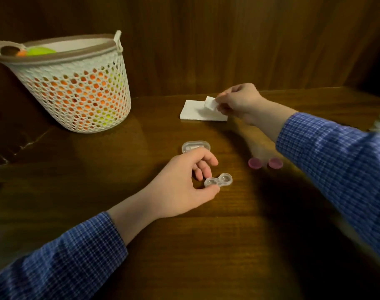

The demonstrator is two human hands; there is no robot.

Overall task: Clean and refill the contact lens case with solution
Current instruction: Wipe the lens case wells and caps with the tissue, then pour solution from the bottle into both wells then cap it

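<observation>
We are seeing the left hand [180, 182] pinching the clear contact lens case [218, 180] by its near well, thumb below and fingertips above, with the case lying on the dark wooden tabletop [206, 245] — both wells are uncapped and facing up. The two pink caps [265, 163] are sitting side by side on the tabletop, to the right of the case and apart from it. Just behind the left hand, a clear oval container [195, 146] is resting, partly hidden by the knuckles. The right hand [238, 102] is reaching farther back, its fingers curled and pinching a small folded white piece of tissue [211, 103] just above a flat white napkin [195, 112] — we cannot tell whether the two are touching. Both arms are wearing blue checked sleeves [336, 161]. At the far left, a white perforated basket [76, 87] is standing with orange and yellow-green things showing through its holes.
</observation>
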